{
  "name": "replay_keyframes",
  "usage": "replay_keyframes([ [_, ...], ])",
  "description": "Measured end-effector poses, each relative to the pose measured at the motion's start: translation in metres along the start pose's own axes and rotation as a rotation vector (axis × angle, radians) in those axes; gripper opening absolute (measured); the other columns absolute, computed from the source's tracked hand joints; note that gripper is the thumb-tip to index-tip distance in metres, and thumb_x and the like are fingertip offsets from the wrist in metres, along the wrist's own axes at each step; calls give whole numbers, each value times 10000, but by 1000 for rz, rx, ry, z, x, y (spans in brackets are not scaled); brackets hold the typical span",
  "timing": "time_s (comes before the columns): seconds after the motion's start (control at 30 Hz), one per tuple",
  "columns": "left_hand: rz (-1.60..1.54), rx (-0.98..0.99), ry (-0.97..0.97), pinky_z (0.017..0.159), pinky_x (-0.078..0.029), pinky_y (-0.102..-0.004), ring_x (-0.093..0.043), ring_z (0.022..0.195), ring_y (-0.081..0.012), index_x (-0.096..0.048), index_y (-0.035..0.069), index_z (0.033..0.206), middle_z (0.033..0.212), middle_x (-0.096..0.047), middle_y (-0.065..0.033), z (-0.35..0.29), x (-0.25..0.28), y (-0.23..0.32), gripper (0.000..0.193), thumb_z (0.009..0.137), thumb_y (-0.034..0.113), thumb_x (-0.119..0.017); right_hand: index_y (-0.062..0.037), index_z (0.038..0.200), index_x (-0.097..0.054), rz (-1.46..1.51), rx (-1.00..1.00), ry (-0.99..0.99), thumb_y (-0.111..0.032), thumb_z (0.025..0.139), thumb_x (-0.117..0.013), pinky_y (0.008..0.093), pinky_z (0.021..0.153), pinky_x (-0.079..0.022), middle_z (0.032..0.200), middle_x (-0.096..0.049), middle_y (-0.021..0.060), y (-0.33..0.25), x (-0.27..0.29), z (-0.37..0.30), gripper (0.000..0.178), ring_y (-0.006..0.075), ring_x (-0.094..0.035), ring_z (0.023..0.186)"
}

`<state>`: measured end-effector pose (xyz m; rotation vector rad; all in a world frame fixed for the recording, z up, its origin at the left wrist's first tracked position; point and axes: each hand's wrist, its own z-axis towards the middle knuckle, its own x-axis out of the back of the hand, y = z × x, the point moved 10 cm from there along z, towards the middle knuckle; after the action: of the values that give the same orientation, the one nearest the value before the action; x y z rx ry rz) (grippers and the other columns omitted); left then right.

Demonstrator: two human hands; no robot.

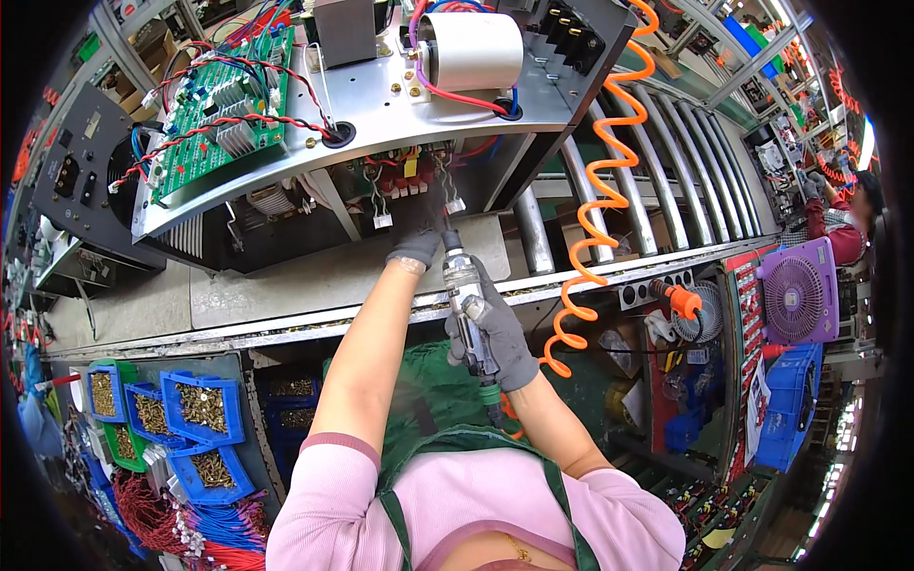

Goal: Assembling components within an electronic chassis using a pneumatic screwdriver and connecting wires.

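Observation:
My right hand [503,335], in a grey glove, is wrapped round a silver air screwdriver [464,290]. The tool points away from me, its tip reaching into the open front of a metal equipment chassis [381,122]. Close to that tip is my left hand [416,246], also gloved; its fingers are lost in the shadow at the chassis's lower front, so their hold is unclear. White connectors [383,221] on wires hang just above. On top of the chassis sit a green circuit board [224,119] and a large white cylinder [476,49].
An orange coiled air hose [600,200] hangs right of the chassis, before a roller conveyor [671,171]. Blue bins of screws [202,407] and wire bundles [224,528] lie at lower left. A purple fan [800,290] stands at right; a co-worker [843,224] is beyond.

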<state>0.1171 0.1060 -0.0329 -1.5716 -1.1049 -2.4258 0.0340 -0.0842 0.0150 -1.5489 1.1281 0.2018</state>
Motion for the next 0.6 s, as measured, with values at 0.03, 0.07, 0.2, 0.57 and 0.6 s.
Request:
replay_keyframes([
  [0.03, 2, 11, -22, 1094, -201, -534, -370, 1244, -426, -426, 59, 1325, 1320, -426, -232, 2, -5, -4, 562, 817, 277, -530, -229, 1481, -171, 78, 12, -55, -243, 866, -601, 337, 487, -547, 814, -574, 118, 2, -1, 1, 751, 190, -597, 542],
  [0.07, 31, 15, -40, 1097, -199, -531, -368, 1247, -424, -418, 59, 1333, 1318, -427, -235, 3, -10, -6, 572, 816, 276, -531, -236, 1478, -177, 155, 24, -111, -231, 871, -589, 355, 504, -558, 833, -584, 136, 5, 1, 2, 734, 205, -610, 553],
  [0.2, 95, 0, -50, 1106, -182, -532, -350, 1267, -419, -389, 63, 1363, 1330, -418, -246, 5, -10, -3, 608, 817, 291, -528, -257, 1472, -184, 97, 19, -122, -253, 872, -596, 376, 510, -564, 854, -594, 154, 1, 4, 2, 728, 223, -622, 570],
  [0.57, -966, 335, -26, 643, -460, -242, -585, 770, -83, -702, 52, 945, 847, -659, -32, -115, 219, -6, 154, 792, 65, -706, -233, 1486, -142, -26, 45, -69, -291, 878, -599, 336, 500, -557, 824, -560, 97, -5, 0, 0, 764, 171, -592, 543],
  [0.6, -728, 309, 213, 606, -421, -230, -532, 713, -56, -692, 76, 921, 809, -622, -21, -130, 273, -32, 102, 859, 133, -634, -245, 1483, -151, -13, 46, -76, -315, 874, -609, 339, 505, -560, 831, -560, 93, -5, 1, -1, 765, 170, -594, 548],
])
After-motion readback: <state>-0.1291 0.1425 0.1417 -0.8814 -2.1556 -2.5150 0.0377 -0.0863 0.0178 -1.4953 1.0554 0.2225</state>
